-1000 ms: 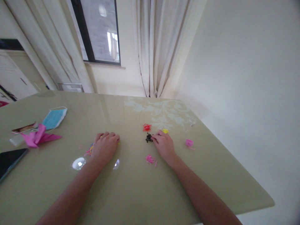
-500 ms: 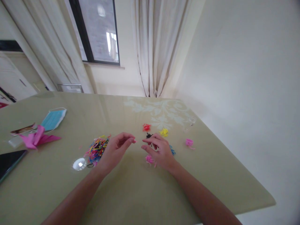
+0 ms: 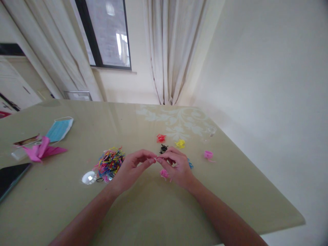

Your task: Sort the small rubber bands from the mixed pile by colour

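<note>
My left hand (image 3: 132,170) pinches a small pink rubber band (image 3: 155,159), mostly hidden by the fingertips. From the other side, my right hand (image 3: 179,168) closes thumb and forefinger on the same band, so the fingertips of both hands nearly touch above the table. Partly under or beside my right hand lie little heaps of pink bands (image 3: 164,174), black bands (image 3: 163,149) and blue bands (image 3: 190,164). Farther back are red bands (image 3: 161,138) and yellow bands (image 3: 180,144). A mixed multicoloured pile of bands (image 3: 109,164) rests left of my left hand.
A shiny white round object (image 3: 89,177) sits by the mixed pile. To the left lie a pink folded-paper piece (image 3: 43,150), a blue face mask (image 3: 59,130) and a dark tablet or phone (image 3: 11,179). A pink coil (image 3: 208,155) lies near the table's right edge.
My left hand has moved right with the pink band, up to my right hand. My right fingers, apart before, have closed at the band.
</note>
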Demonstrator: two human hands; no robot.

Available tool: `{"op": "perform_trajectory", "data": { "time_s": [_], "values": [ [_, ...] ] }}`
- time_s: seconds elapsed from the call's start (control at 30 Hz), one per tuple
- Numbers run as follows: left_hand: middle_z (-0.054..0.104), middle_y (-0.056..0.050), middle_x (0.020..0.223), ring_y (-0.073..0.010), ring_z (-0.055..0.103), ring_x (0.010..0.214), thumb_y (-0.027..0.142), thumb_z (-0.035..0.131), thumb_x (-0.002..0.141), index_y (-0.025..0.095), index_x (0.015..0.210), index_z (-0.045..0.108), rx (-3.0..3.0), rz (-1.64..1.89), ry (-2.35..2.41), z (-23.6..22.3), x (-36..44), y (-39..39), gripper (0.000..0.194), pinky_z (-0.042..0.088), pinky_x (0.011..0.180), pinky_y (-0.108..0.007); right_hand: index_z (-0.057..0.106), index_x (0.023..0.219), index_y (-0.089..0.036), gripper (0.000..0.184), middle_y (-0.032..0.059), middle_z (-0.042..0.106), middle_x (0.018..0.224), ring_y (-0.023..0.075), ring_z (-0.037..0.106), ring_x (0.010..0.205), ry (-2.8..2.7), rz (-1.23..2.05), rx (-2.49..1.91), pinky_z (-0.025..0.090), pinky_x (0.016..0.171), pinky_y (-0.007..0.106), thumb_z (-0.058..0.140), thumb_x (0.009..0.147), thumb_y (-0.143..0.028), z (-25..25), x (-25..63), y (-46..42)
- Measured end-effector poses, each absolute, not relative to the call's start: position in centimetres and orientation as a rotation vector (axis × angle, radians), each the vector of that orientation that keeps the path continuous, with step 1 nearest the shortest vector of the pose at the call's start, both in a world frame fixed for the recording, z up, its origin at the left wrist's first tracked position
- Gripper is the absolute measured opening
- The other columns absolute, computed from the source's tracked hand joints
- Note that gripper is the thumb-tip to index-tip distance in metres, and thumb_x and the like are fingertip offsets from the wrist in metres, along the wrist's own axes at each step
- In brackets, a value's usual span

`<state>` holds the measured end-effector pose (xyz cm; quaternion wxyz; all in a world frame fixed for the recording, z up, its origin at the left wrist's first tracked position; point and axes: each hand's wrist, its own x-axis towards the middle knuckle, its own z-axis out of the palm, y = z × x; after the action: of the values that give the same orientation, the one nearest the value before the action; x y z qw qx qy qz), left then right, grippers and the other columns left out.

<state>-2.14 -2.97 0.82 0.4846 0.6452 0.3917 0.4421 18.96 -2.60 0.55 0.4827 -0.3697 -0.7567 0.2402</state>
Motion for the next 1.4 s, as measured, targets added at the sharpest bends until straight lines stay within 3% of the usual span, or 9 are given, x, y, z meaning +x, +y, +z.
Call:
{"op": "perform_trajectory", "data": {
  "time_s": [0.63,0.9,1.1,1.23,1.4],
  "values": [
    [0.077,-0.001,0.079,-0.0134,0.065,0.072,0.038,0.074,0.091,0.02,0.084,0.078,1.568,1.191,1.037,1.9,-1.5,-4.4,0.019,0.051,0.07,-0.024,0.078,0.087,-0.021,0.02,0.0002,0.058,0.076,0.0115,0.049,0.061,-1.763,0.77,-0.842,0.038,0.055,0.025,0.067,0.1,-0.03,2.3,19.5,-3.5],
    [0.075,-0.001,0.084,-0.0157,0.064,0.078,0.041,0.066,0.097,0.023,0.094,0.079,1.84,1.012,1.15,1.0,-1.3,-4.0,0.023,0.049,0.072,-0.026,0.074,0.082,-0.02,0.029,0.0012,0.059,0.075,0.0143,0.052,0.067,-1.752,0.645,-0.931,0.038,0.061,0.028,0.059,0.103,-0.032,2.3,20.0,-2.6],
    [0.076,-0.004,0.092,-0.0165,0.066,0.082,0.028,0.064,0.098,0.023,0.097,0.081,2.026,0.837,1.082,-0.7,0.2,-4.3,0.018,0.05,0.076,-0.026,0.072,0.079,-0.02,0.031,0.0003,0.057,0.073,0.0145,0.05,0.064,-1.665,0.637,-1.023,0.037,0.06,0.028,0.059,0.103,-0.035,1.8,20.2,-1.7],
    [0.075,-0.007,0.093,-0.0216,0.067,0.09,0.027,0.061,0.1,0.026,0.1,0.084,2.262,0.703,1.08,-2.0,0.6,-4.3,0.023,0.048,0.083,-0.032,0.07,0.077,-0.019,0.032,0.0002,0.058,0.072,0.0143,0.05,0.064,-1.685,0.625,-1.03,0.037,0.061,0.028,0.059,0.103,-0.034,1.6,20.1,-1.7],
    [0.076,-0.008,0.097,-0.0217,0.068,0.093,0.026,0.051,0.104,0.026,0.112,0.082,2.324,0.72,1.141,-1.4,-0.8,-3.5,0.032,0.05,0.084,-0.032,0.07,0.076,-0.019,0.032,0.0001,0.058,0.071,0.0137,0.049,0.063,-1.705,0.631,-1.027,0.036,0.06,0.027,0.06,0.102,-0.035,1.4,20.1,-1.7]
  ]
}}
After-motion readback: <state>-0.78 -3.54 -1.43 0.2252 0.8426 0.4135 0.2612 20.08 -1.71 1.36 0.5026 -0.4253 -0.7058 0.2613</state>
